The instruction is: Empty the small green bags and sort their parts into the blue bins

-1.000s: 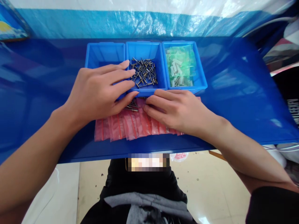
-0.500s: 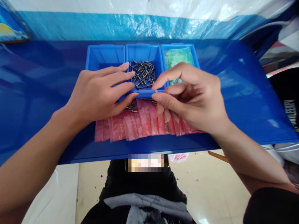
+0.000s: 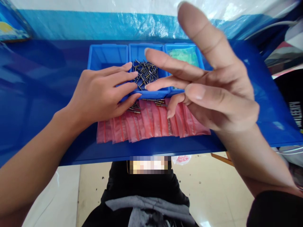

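Note:
My left hand (image 3: 101, 91) rests with spread fingers over the front of the left blue bin (image 3: 107, 53) and the edge of the middle one, holding nothing. Raised toward the camera, my right hand (image 3: 220, 82) has its fingers apart and nothing visible in them. A pile of pop rivets (image 3: 146, 75) lies in the middle bin (image 3: 156, 94). Green packets (image 3: 184, 56) sit in the right bin (image 3: 200, 60), partly hidden by my right hand. In front of the bins is a row of pink zip bags (image 3: 146, 126), with loose rivets (image 3: 161, 103) on top.
The bins stand on a blue table (image 3: 236, 104) against a striped plastic sheet (image 3: 94, 25). A framed picture (image 3: 11, 25) is at the back left. A blurred-out lit screen (image 3: 149, 165) lies on my lap, below the table's front edge.
My right hand has lifted up from the front of the middle bin, and its thumb and index finger have spread apart. My left hand has stayed in place.

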{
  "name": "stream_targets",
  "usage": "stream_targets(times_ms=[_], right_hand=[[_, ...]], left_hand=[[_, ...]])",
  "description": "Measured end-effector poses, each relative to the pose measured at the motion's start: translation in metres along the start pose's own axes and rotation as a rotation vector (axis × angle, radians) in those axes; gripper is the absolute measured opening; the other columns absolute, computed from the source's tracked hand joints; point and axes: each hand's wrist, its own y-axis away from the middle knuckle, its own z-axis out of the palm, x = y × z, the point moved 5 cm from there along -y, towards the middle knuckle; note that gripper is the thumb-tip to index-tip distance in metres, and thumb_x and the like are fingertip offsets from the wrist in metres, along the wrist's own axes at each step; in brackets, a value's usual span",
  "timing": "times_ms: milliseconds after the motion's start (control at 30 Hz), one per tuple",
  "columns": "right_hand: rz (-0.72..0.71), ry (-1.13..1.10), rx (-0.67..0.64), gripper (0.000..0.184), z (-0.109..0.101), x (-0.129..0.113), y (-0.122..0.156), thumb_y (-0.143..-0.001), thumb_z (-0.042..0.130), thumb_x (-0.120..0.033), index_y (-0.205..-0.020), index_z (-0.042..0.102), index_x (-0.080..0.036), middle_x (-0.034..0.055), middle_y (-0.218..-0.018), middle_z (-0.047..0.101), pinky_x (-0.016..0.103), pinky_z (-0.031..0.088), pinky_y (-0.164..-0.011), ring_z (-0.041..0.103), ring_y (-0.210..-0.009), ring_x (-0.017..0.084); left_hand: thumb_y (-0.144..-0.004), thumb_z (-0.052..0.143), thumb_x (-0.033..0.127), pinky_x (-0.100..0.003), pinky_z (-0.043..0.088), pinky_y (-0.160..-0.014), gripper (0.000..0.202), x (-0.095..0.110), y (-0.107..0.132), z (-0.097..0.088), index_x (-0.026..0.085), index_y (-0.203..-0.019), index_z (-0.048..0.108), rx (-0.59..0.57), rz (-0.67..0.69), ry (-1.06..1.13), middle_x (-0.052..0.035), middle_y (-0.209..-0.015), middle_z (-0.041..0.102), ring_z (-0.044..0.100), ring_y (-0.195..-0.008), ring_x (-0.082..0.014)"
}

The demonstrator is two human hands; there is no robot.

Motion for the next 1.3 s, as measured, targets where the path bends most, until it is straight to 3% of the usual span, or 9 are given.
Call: stream_targets(times_ms=[133,200,267,433,600,800,967,1167,1300], right_hand=[[-0.377,0.86,-0.086,0.026,0.016,-0.004,0.007,-0.104,0.066,-0.013,-0.126,0.077,-0.023,0.0049,-0.123,0.083,0.033,0.067,-0.074,0.081,-0.099,0.02],[-0.537,1.286,-0.264,0.022,0.031,0.011,0.011,-0.107,0.059,-0.012,-0.12,0.077,-0.017,0.0071,-0.117,0.083,0.033,0.063,-0.068,0.08,-0.097,0.021],[-0.574,1.47,-0.391,0.024,0.037,0.027,0.013,-0.11,0.053,-0.011,-0.12,0.075,-0.013,0.0088,-0.121,0.081,0.033,0.059,-0.067,0.077,-0.101,0.023],[-0.597,1.516,-0.396,0.023,0.038,0.035,0.013,-0.111,0.051,-0.011,-0.115,0.073,-0.013,0.0066,-0.115,0.079,0.032,0.056,-0.073,0.071,-0.099,0.02],[-0.62,1.425,-0.508,0.034,0.045,0.038,0.013,-0.114,0.046,-0.015,-0.142,0.065,-0.017,0.0072,-0.147,0.07,0.038,0.059,-0.089,0.067,-0.123,0.024],[-0.682,1.52,-0.461,0.026,0.058,0.041,0.012,-0.111,0.047,-0.011,-0.105,0.073,-0.012,0.0094,-0.11,0.076,0.035,0.054,-0.079,0.067,-0.101,0.022],[-0.711,1.529,-0.432,0.024,0.063,0.044,0.011,-0.11,0.049,-0.009,-0.119,0.072,-0.008,0.014,-0.12,0.077,0.036,0.053,-0.077,0.068,-0.105,0.023],[-0.677,1.49,-0.398,0.026,0.059,0.045,0.006,-0.108,0.052,-0.008,-0.096,0.074,-0.012,0.0112,-0.104,0.078,0.035,0.054,-0.072,0.067,-0.091,0.023],[-0.645,1.414,-0.395,0.026,0.059,0.042,0.004,-0.108,0.05,-0.007,-0.096,0.072,-0.012,0.0103,-0.1,0.076,0.035,0.059,-0.078,0.066,-0.087,0.023]], left_hand=[[-0.111,0.056,0.037,-0.046,0.071,-0.102,0.022,-0.002,0.001,0.001,0.024,-0.124,0.068,-0.027,-0.031,0.053,0.0006,-0.142,0.074,0.069,-0.139,-0.0293],[-0.111,0.056,0.036,-0.048,0.072,-0.099,0.023,-0.002,0.0,0.001,0.023,-0.126,0.068,-0.017,-0.019,0.067,-0.0003,-0.14,0.074,0.07,-0.138,-0.0304],[-0.111,0.056,0.034,-0.049,0.073,-0.093,0.023,-0.001,0.0,0.001,0.021,-0.125,0.068,-0.005,0.001,0.046,-0.0028,-0.138,0.076,0.072,-0.135,-0.0321],[-0.109,0.058,0.034,-0.048,0.074,-0.093,0.022,-0.001,-0.002,0.002,0.023,-0.126,0.068,0.001,0.004,0.033,-0.0021,-0.139,0.075,0.072,-0.135,-0.0316],[-0.11,0.056,0.033,-0.046,0.075,-0.09,0.021,0.0,-0.001,0.002,0.023,-0.125,0.067,-0.008,0.016,-0.028,-0.0015,-0.138,0.075,0.072,-0.134,-0.0297],[-0.112,0.052,0.033,-0.043,0.073,-0.1,0.02,-0.003,0.002,0.003,0.029,-0.124,0.067,-0.054,-0.044,-0.026,0.0041,-0.142,0.073,0.067,-0.142,-0.0237],[-0.111,0.055,0.025,-0.044,0.075,-0.089,0.016,0.0,-0.002,0.001,0.02,-0.119,0.068,0.028,0.013,-0.028,-0.0041,-0.132,0.078,0.073,-0.133,-0.0291],[-0.11,0.056,0.022,-0.043,0.072,-0.099,0.017,0.001,-0.004,0.0,0.016,-0.117,0.07,0.041,-0.008,0.018,-0.0076,-0.13,0.079,0.073,-0.133,-0.0286],[-0.11,0.056,0.023,-0.042,0.072,-0.099,0.016,0.001,-0.004,0.001,0.018,-0.116,0.069,0.037,-0.016,0.013,-0.0061,-0.13,0.079,0.072,-0.134,-0.0278]])
